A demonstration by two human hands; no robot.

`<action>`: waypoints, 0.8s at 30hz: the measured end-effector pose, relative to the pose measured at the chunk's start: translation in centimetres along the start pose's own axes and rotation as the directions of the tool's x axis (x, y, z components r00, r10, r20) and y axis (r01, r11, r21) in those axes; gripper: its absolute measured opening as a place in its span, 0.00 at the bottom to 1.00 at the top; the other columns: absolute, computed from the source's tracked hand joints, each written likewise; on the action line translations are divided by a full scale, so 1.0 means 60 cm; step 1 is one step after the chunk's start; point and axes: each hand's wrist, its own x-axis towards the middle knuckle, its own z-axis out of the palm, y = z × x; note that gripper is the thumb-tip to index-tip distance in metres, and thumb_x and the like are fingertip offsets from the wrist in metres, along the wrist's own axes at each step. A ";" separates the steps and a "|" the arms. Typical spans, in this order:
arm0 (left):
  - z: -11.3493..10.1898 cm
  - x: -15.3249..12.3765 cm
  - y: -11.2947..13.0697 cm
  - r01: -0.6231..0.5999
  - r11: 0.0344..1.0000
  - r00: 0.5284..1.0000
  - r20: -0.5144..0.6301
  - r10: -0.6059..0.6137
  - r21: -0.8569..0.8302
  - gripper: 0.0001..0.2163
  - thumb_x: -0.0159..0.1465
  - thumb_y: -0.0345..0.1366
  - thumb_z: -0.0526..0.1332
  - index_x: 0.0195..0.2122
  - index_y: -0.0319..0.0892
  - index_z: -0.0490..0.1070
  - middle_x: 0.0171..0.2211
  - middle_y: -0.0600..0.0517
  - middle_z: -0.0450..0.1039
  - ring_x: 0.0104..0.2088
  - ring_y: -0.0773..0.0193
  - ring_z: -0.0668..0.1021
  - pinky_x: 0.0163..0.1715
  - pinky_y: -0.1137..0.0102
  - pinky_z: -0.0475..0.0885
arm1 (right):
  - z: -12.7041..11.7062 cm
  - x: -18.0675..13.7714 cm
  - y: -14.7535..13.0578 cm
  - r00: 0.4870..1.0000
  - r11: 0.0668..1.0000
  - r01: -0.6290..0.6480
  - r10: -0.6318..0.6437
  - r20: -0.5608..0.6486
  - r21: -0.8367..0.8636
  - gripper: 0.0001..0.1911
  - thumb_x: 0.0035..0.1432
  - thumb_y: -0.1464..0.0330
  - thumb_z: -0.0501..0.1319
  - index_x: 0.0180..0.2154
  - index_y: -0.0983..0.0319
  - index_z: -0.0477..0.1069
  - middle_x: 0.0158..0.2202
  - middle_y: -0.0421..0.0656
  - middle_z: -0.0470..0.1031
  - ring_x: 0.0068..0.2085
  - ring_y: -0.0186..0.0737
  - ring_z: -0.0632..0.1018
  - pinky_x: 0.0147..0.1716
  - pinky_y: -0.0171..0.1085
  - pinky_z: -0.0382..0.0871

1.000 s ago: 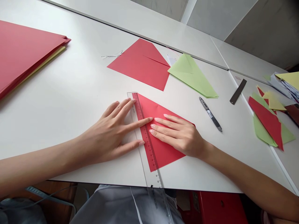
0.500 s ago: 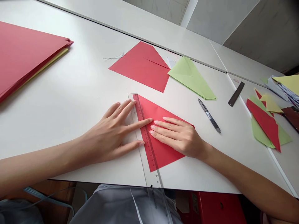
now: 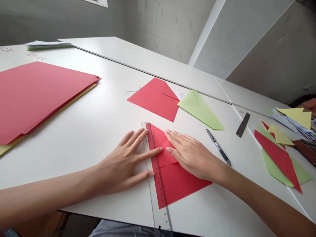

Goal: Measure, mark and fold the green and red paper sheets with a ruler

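My left hand (image 3: 133, 158) is spread out, its fingertips pressing on a clear plastic ruler (image 3: 158, 179). The ruler lies over the left part of a red sheet of paper (image 3: 184, 186), and its lower end reaches past the table's front edge. Flat on the same sheet rests my right hand (image 3: 190, 153), fingers stretched out and close together, nothing held. A crease or slit shows in the paper below its fingertips; the part under the palm is hidden.
Beyond the hands lie a red folded paper (image 3: 155, 100) and a green folded paper (image 3: 199, 110). A black pen (image 3: 218, 146) and a dark strip (image 3: 243, 125) are to the right, near red, green and yellow scraps (image 3: 278, 158). Large red sheets (image 3: 46, 95) lie at left.
The view has tilted up, so things appear lower. My right hand has turned and shifted up across the paper, uncovering its lower right part. My left hand stays on the ruler.
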 end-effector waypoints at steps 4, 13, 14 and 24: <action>-0.001 -0.002 0.002 0.009 1.000 1.000 0.001 -0.009 0.000 0.28 0.68 0.51 0.56 0.68 0.58 0.54 0.72 0.43 0.34 0.67 0.32 0.56 0.60 0.38 0.60 | 0.000 0.034 -0.008 0.996 1.000 0.006 -0.007 0.086 0.005 0.30 0.73 0.57 0.39 0.70 0.62 0.45 0.72 0.39 0.47 0.71 0.44 0.51 0.68 0.50 0.52; -0.004 -0.005 0.007 0.015 1.000 1.000 0.004 -0.015 -0.006 0.26 0.68 0.51 0.55 0.66 0.55 0.59 0.72 0.40 0.35 0.67 0.32 0.57 0.60 0.39 0.59 | 0.009 0.069 -0.015 0.995 1.000 0.022 -0.023 0.097 0.007 0.31 0.73 0.55 0.38 0.70 0.60 0.43 0.72 0.36 0.44 0.72 0.45 0.47 0.69 0.52 0.49; -0.003 -0.005 0.006 0.019 1.000 1.000 -0.001 -0.019 -0.014 0.26 0.68 0.51 0.56 0.66 0.56 0.58 0.72 0.42 0.35 0.67 0.32 0.56 0.60 0.39 0.59 | 0.006 0.074 -0.013 0.994 0.999 0.034 -0.035 0.100 0.012 0.31 0.73 0.54 0.37 0.70 0.60 0.44 0.72 0.35 0.44 0.72 0.45 0.47 0.69 0.51 0.49; -0.004 -0.005 0.006 0.023 1.000 1.000 0.015 -0.023 -0.012 0.26 0.68 0.50 0.55 0.66 0.57 0.58 0.72 0.42 0.34 0.67 0.31 0.57 0.60 0.38 0.58 | 0.018 0.121 -0.013 0.998 0.995 0.052 -0.053 -0.015 -0.083 0.31 0.73 0.57 0.42 0.69 0.66 0.50 0.71 0.43 0.50 0.71 0.48 0.53 0.68 0.49 0.53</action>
